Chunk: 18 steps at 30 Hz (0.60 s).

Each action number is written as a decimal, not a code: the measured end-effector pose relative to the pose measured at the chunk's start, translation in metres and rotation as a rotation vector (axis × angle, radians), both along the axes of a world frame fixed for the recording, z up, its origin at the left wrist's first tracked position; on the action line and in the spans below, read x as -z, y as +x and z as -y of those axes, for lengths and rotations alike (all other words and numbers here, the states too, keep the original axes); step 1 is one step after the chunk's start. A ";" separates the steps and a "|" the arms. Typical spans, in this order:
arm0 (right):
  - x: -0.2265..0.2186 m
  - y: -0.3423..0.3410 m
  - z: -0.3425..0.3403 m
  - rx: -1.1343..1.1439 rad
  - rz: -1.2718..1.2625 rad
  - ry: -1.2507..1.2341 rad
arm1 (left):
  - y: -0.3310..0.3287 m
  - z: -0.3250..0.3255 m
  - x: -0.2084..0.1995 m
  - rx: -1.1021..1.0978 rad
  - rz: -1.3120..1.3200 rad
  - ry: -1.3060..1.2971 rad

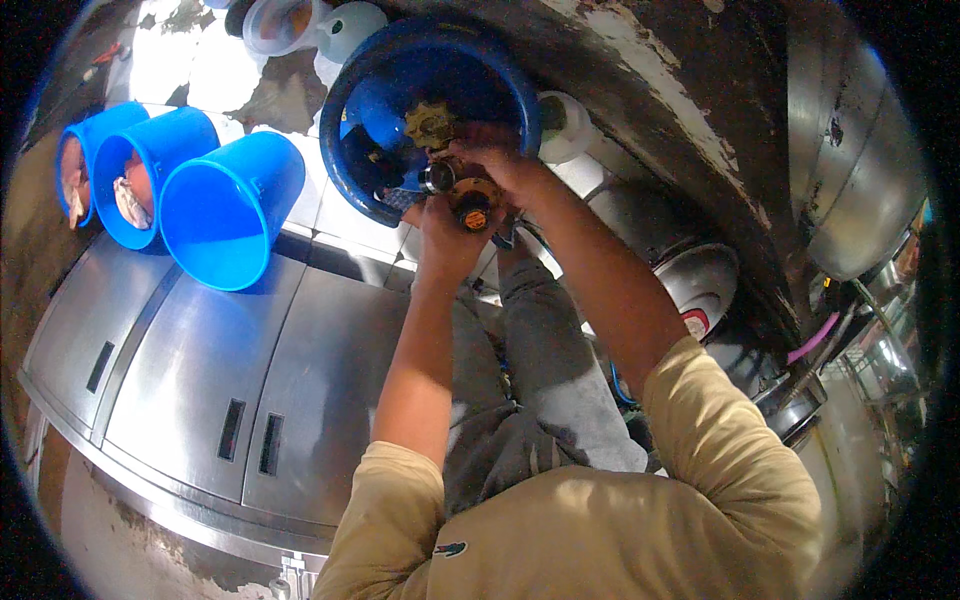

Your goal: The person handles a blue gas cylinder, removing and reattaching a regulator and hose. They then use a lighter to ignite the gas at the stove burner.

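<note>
Above the near rim of a large blue basin [345,170], my left hand [448,240] is closed round a brownish piece with a dark round cap [473,215] that bears an orange mark. My right hand [500,168] reaches over the far side of this piece with its fingers bent onto it; shadow hides part of the fingers. Between the hands shows a small shiny round metal part [437,178]; whether it joins the brownish piece I cannot tell. Inside the basin lies a yellowish star-shaped thing [430,125].
Three blue buckets [235,210] stand at the left, two with pinkish contents. A stainless steel cabinet [190,370] runs along the left. Pale containers [350,30] sit behind the basin, and a white pail [565,128] stands to its right. Metal pots [700,285] lie farther right.
</note>
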State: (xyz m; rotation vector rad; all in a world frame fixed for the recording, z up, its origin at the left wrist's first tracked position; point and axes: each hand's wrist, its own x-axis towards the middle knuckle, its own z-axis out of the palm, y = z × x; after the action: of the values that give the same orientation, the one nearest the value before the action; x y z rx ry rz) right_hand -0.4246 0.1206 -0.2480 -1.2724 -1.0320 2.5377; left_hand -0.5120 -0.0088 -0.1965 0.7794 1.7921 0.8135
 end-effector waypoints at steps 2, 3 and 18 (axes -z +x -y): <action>-0.054 -0.017 -0.002 -0.024 0.234 0.319 | 0.000 0.000 -0.002 0.002 -0.015 0.031; -0.074 -0.026 -0.001 -0.053 0.409 0.495 | 0.000 0.001 -0.004 0.004 -0.039 0.038; -0.007 0.096 0.058 0.066 0.453 0.277 | -0.010 0.055 0.001 -0.633 0.601 -0.344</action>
State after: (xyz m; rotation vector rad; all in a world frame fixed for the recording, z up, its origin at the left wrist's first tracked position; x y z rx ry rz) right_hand -0.3284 0.0629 -0.2406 -1.7969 -1.3364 2.0081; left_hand -0.5218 -0.0636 -0.1971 -0.2709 1.5513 0.9701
